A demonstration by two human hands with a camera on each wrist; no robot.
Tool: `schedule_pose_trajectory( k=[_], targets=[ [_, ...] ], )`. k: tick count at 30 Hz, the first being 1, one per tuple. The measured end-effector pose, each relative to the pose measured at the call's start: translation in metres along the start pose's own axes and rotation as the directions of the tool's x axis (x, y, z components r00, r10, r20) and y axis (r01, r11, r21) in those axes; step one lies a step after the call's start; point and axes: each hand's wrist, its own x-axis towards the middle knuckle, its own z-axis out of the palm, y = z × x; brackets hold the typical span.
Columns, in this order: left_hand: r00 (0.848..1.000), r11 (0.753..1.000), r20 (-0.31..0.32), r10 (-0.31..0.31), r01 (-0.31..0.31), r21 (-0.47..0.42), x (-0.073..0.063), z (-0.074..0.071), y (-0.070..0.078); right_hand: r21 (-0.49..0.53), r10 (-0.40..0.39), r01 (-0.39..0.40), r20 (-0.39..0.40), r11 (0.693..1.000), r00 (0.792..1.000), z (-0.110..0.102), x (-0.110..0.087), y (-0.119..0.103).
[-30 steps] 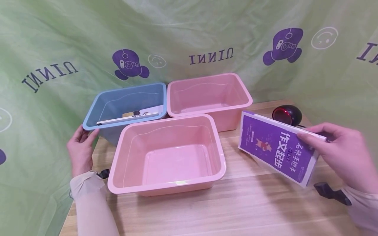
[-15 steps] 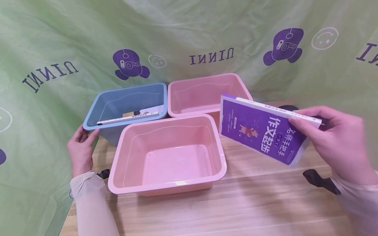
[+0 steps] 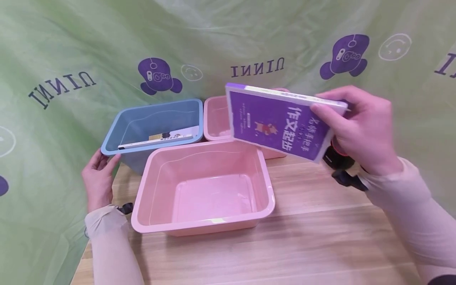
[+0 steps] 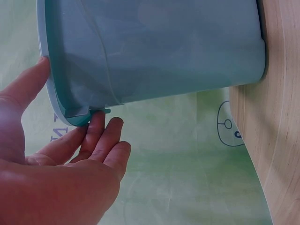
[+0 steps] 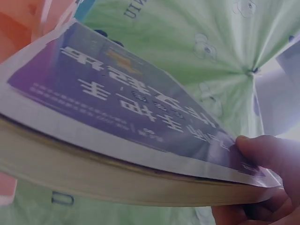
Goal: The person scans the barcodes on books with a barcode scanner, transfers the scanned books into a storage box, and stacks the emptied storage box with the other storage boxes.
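Observation:
High over the bins, my right hand [image 3: 363,126] holds a purple book [image 3: 274,122] by one end, thumb on the cover and fingers behind the white spine. Its cover has white lettering and a small bear figure. The right wrist view shows the page edges and the thumb [image 5: 260,147] on the cover. At the near left corner of the blue bin [image 3: 133,160], my left hand [image 3: 99,180] grips the rim between thumb and fingers. Inside that bin lies a book [image 3: 156,141] with a white spine. The far pink bin [image 3: 215,113] is partly hidden behind the purple book.
A nearer pink bin [image 3: 203,227] stands in front of the other two, on the wooden table [image 3: 303,245]. A black round device [image 3: 336,158] sits at the right, partly behind my right hand. Green printed cloth [image 3: 213,31] hangs around the table.
My right hand has lifted the purple book up and to the left, from above the table's right side to in front of the far pink bin. The left hand stays at the blue bin.

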Motion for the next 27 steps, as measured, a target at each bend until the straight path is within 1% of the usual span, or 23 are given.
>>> schedule_pose_trajectory(
  k=[4, 6, 10, 14, 17, 19, 21, 23, 25, 27],
  targets=[
    [1.000, 1.000, 0.005, -0.007, 0.007, 0.004, -0.001, -0.002, 0.000, 0.055, -0.062, 0.059, 0.067, 0.997, 0.996, 0.035, 0.022, -0.005],
    [1.000, 1.000, -0.002, -0.004, 0.004, 0.007, -0.002, -0.003, 0.000, 0.083, -0.078, 0.070, 0.104, 0.994, 0.992, 0.054, 0.033, -0.009],
    [1.000, 1.000, -0.004, -0.001, 0.001, 0.004, -0.003, -0.004, 0.000, 0.162, -0.103, 0.074, 0.182, 0.984, 0.978, 0.097, 0.053, -0.018],
    [1.000, 1.000, -0.001, -0.009, 0.009, 0.005, -0.003, -0.004, 0.000, 0.231, -0.124, 0.062, 0.261, 0.971, 0.957, 0.141, 0.071, -0.027],
    [1.000, 1.000, 0.000, -0.014, 0.014, 0.015, -0.003, -0.003, 0.001, 0.248, -0.135, 0.062, 0.289, 0.967, 0.948, 0.172, 0.083, -0.031],
    [1.000, 1.000, 0.005, -0.021, 0.021, 0.016, -0.002, -0.001, 0.002, 0.253, -0.143, 0.069, 0.286, 0.965, 0.948, 0.193, 0.091, -0.033],
    [1.000, 0.999, 0.007, -0.024, 0.024, 0.030, -0.002, 0.000, 0.003, 0.273, -0.142, 0.060, 0.292, 0.960, 0.946, 0.212, 0.097, -0.035],
    [1.000, 0.999, 0.006, -0.025, 0.025, 0.038, -0.003, 0.002, 0.004, 0.295, -0.129, 0.031, 0.317, 0.955, 0.940, 0.231, 0.101, -0.037],
    [1.000, 0.999, 0.005, -0.014, 0.014, 0.036, -0.003, 0.002, 0.004, 0.299, -0.118, 0.009, 0.349, 0.954, 0.929, 0.248, 0.103, -0.038],
    [1.000, 0.999, 0.004, -0.007, 0.006, 0.035, -0.004, 0.002, 0.004, 0.292, -0.095, -0.026, 0.393, 0.956, 0.915, 0.264, 0.103, -0.040]
  ],
)
